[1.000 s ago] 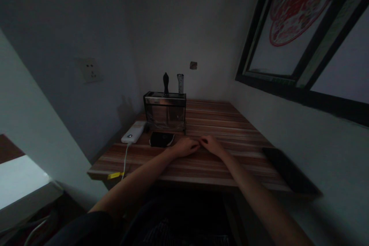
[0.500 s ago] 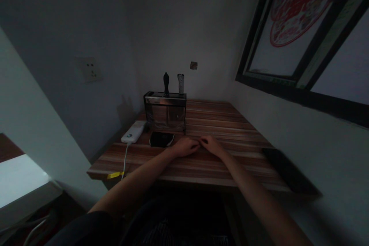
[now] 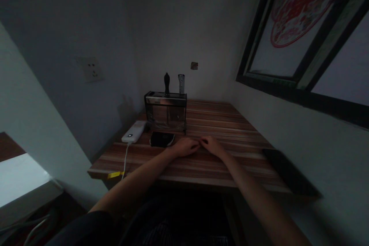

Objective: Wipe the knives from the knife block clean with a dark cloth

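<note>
L hand [image 3: 186, 147] & R hand [image 3: 211, 145] lie palm-down mid-bench [image 3: 219, 123], loosely curled, fingertips touching each other. Too dark to tell whether they pinch anything btw them. Nearest thing: black phone [image 3: 162, 139], flat on the bench just left of the L hand, not touched.

Judgement: any fine work at the fingertips goes best w/ wrists planted on the wood, small moves only, elbows clear of the cable [image 3: 125, 159] hanging off the front edge.

Count: 2 hands, 1 phone, 1 white power bank [image 3: 134, 137] w/ 1 cable, 1 clear holder [image 3: 165, 110] at the back w/ 1 black handle [image 3: 167, 83] & 1 pale handle [image 3: 181, 83] sticking up, 1 dark flat slab [image 3: 290, 173] at the right edge, 1 wall socket [image 3: 90, 69].
</note>
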Demonstrator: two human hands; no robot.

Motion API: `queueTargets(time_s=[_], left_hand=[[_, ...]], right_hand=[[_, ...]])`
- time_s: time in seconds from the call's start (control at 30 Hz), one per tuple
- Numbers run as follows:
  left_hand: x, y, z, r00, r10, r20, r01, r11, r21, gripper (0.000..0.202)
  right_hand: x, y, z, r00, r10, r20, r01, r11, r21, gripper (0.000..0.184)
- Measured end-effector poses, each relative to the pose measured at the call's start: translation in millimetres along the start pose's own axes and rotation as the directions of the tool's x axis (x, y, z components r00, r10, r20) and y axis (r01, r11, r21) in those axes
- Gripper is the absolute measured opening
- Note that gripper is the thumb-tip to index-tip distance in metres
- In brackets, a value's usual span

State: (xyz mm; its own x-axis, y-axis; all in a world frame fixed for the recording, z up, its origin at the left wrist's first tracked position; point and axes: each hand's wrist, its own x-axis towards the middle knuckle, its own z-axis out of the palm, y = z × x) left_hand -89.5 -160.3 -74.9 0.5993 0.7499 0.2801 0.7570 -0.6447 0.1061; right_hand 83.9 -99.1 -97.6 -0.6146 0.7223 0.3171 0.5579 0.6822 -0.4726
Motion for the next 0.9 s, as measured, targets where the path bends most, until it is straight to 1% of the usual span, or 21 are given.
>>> queueTargets(time_s=[0.6, 0.9], left_hand=[[-0.2, -2.1, 2.5, 1.0, 0.014, -0.021, -0.014, 1.0, 0.018, 0.025], [0.7, -4.9, 6.6, 1.0, 0.008, -0.026, -0.008, 1.0, -0.005, 0.025]], right_hand=[[-0.8, -2.5, -1.4, 1.0, -0.01, 0.001, 0.01, 1.0, -0.008, 0.022], [-0.7, -2.2, -1.4, 1.0, -0.017, -0.003, 0.017, 1.0, -0.01, 0.021]])
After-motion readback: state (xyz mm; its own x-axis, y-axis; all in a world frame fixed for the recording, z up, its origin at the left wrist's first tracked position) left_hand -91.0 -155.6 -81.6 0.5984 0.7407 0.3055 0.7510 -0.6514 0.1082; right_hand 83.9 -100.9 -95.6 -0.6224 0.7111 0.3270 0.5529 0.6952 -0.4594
